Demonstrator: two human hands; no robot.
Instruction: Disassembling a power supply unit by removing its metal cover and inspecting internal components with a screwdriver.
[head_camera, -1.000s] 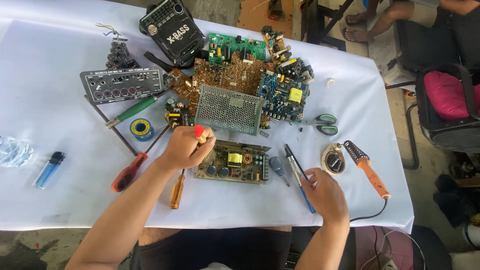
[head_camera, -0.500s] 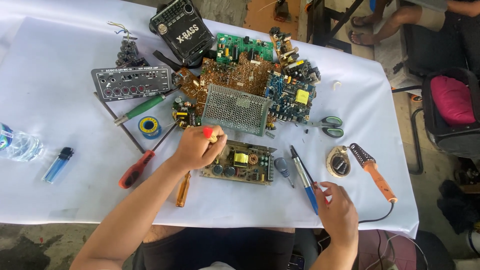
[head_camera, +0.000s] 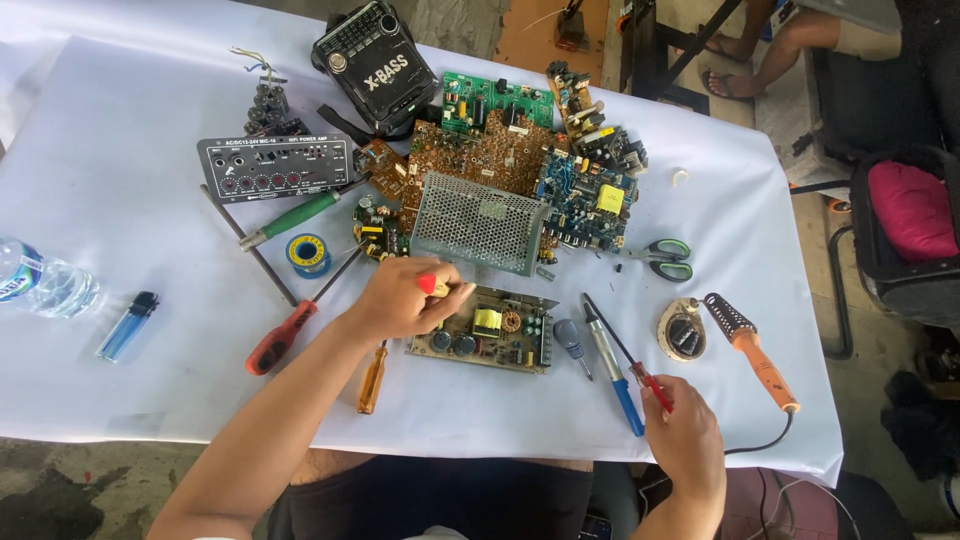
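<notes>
White table (head_camera: 120, 400), right hand (head_camera: 685, 445) now gripping screwdriver (head_camera: 630, 362)

Far across the table we see a black radio (head_camera: 375, 62) and green circuit boards (head_camera: 497, 98) — at left, a water bottle (head_camera: 40, 285), a blue lighter (head_camera: 127, 326).

Blue lighter (head_camera: 127, 326) (orange soldering iron (head_camera: 752, 352))

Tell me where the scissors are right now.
In the head view the scissors lie on the white tablecloth toward the person's right, just right of the blue circuit board and above the soldering iron.
</notes>
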